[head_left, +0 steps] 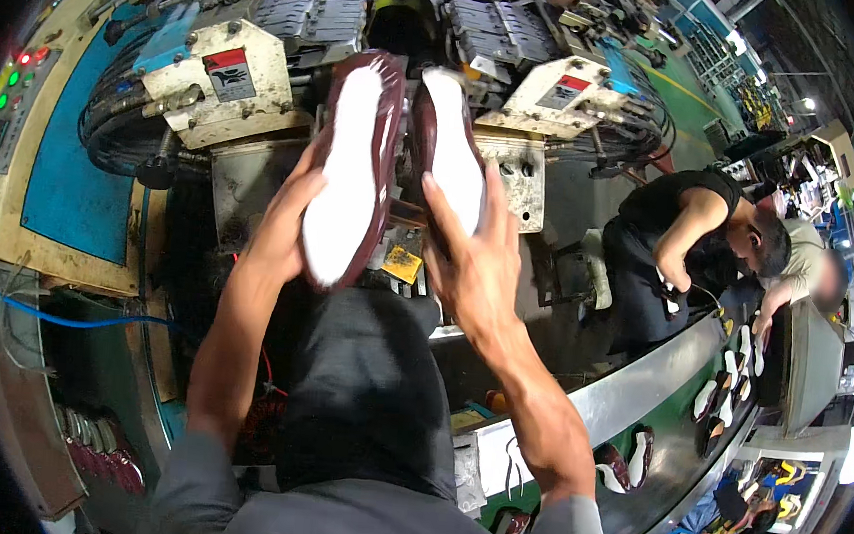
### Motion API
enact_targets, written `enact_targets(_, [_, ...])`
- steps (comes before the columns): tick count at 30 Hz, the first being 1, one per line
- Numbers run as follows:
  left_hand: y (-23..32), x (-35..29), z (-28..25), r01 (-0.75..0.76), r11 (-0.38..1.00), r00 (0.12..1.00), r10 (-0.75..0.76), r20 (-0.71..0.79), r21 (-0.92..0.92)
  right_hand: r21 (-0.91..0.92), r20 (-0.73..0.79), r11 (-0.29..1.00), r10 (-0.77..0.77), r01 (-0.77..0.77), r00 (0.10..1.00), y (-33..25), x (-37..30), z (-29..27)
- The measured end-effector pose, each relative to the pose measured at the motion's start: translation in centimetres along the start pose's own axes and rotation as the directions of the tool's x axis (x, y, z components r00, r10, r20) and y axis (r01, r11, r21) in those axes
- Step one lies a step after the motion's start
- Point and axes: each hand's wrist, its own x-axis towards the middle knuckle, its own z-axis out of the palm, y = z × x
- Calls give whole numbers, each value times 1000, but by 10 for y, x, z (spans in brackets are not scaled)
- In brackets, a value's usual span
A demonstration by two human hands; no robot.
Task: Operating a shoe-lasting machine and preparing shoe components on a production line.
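Observation:
Two shoe uppers in dark maroon, with white insole undersides turned up, are held side by side in front of the machine (311,22). My left hand (289,211) is closed around the left edge and heel end of the left shoe upper (350,161). The right shoe upper (453,134) is gripped by my right hand (478,261), whose thumb and fingers lie along its near end. Both toe ends point away from me, close to the machine's metal plates. The palm sides of my hands are hidden.
At the left stands a control panel (13,109) with lit buttons. A conveyor (662,466) carrying several shoe uppers runs along the right, where two people bend over their work. More maroon shoe uppers (101,452) sit low at the left. A blue hose (62,317) crosses there.

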Motion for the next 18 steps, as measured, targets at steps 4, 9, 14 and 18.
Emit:
enact_targets(4, [-5, -108, -25, 99, 963, 994, -109, -26, -251, 20, -60, 999, -34, 35, 998, -6, 49, 54])
enact_targets(9, [-19, -177, -44, 141, 934, 955, -215, -203, -327, -24, -76, 1000, 11, -13, 997, -16, 54, 96])
enact_targets(14, [-45, -204, -58, 189, 908, 897, -315, -310, -375, -143, -268, 971, -224, 191, 937, -5, 58, 110])
enact_targets(18, [-51, -202, -36, 174, 912, 886, -310, -344, -372, -106, -250, 961, -274, 255, 929, 5, 58, 117])
